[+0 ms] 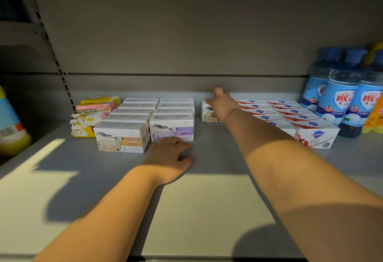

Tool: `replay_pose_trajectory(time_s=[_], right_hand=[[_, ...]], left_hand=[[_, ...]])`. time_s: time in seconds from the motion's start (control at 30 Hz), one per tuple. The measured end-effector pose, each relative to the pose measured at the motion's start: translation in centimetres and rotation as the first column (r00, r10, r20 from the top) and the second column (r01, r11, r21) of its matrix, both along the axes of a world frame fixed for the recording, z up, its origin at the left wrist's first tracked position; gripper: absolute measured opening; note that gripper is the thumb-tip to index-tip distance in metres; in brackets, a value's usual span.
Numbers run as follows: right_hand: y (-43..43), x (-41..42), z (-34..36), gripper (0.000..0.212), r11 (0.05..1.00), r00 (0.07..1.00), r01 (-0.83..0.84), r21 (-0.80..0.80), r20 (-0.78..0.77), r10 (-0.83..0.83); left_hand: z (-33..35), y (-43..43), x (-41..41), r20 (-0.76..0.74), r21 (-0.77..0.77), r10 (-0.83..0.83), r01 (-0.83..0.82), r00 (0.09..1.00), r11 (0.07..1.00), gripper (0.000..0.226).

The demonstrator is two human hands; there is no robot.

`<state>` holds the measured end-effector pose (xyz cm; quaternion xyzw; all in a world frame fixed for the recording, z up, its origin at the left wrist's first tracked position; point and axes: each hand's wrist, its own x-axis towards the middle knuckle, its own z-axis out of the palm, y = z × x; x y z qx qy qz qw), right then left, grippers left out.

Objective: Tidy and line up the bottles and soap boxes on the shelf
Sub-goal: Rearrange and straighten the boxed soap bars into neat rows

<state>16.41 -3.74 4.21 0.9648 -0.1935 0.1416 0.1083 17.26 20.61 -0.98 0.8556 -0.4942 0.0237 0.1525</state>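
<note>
Soap boxes lay ahead of me on the shelf. Nearest, my left grip rested palm down on the shelf, fingers relaxed and holding nothing, fingertips right at the front of the purple box. Just beside it on the left, the orange box stood slightly nearer the edge. Behind each, a row of white boxes ran toward the back wall. Farther back, my right grip lay over a lone box, one finger straight; I could not tell whether it held the box. Red boxes lay to its right, and blue bottles stood beyond them.
</note>
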Motion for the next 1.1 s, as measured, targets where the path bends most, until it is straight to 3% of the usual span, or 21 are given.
replay_pose_trajectory(time_s=[0.1, 0.27, 0.4, 0.47, 0.53, 0.6, 0.67, 0.8, 0.9, 1.0, 1.1], right_hand=[[-0.8, 0.7, -0.5, 0.042, 0.996, 0.999, 0.011, 0.088, 0.033, -0.014], [-1.0, 0.7, -0.1, 0.049, 0.992, 0.997, 0.078, 0.098, -0.012, -0.077], [-0.1, 0.0, -0.1, 0.066, 0.994, 0.990, 0.097, -0.055, -0.095, -0.102], [1.2, -0.1, -0.7, 0.076, 0.996, 0.996, 0.084, -0.020, -0.004, -0.084], [3.1, -0.2, -1.6, 0.073, 0.989, 0.973, -0.032, 0.143, 0.232, -0.002], [5.3, -1.0, -2.6, 0.055, 0.901, 0.842, -0.318, 0.294, 0.524, 0.126], [7.0, -2.2, -3.6, 0.045, 0.800, 0.754, -0.502, 0.329, 0.619, 0.219], [8.1, -3.7, -4.3, 0.041, 0.745, 0.804, -0.520, 0.417, 0.533, 0.263], [8.7, -3.8, -4.6, 0.059, 0.804, 0.860, -0.457, 0.380, 0.417, 0.292], [8.9, -4.5, -4.5, 0.060, 0.869, 0.884, -0.397, 0.297, 0.380, 0.273], [9.2, -5.8, -4.4, 0.056, 0.838, 0.895, -0.360, 0.411, 0.405, 0.186]], left_hand=[[-0.2, -0.1, 0.2, -0.002, -0.027, -0.001, 0.001, 1.000, 1.000, 0.040], [-0.5, -0.2, 0.5, -0.001, -0.034, 0.001, -0.001, 1.000, 0.999, 0.041], [-0.6, -0.2, 0.5, -0.010, -0.033, 0.008, -0.009, 1.000, 0.999, 0.041], [-0.6, -0.2, 0.6, -0.010, -0.023, 0.009, -0.009, 1.000, 1.000, 0.042], [-0.6, -0.1, 0.6, -0.020, -0.003, 0.010, -0.010, 1.000, 1.000, 0.054], [-0.6, -0.1, 0.7, -0.034, -0.006, 0.005, -0.005, 0.999, 1.000, 0.063], [-0.5, -0.1, 0.8, -0.050, -0.023, 0.001, -0.002, 0.999, 1.000, 0.055], [-0.1, 0.2, 0.0, -0.016, -0.077, -0.001, 0.000, 1.000, 0.997, 0.034], [0.4, 0.5, -0.8, 0.065, -0.082, 0.016, -0.011, 0.998, 0.997, 0.020], [0.8, 1.0, -1.2, 0.121, -0.067, 0.005, 0.003, 0.993, 0.998, 0.015], [0.8, 1.4, -1.5, 0.087, -0.095, 0.015, -0.007, 0.996, 0.995, 0.017]])
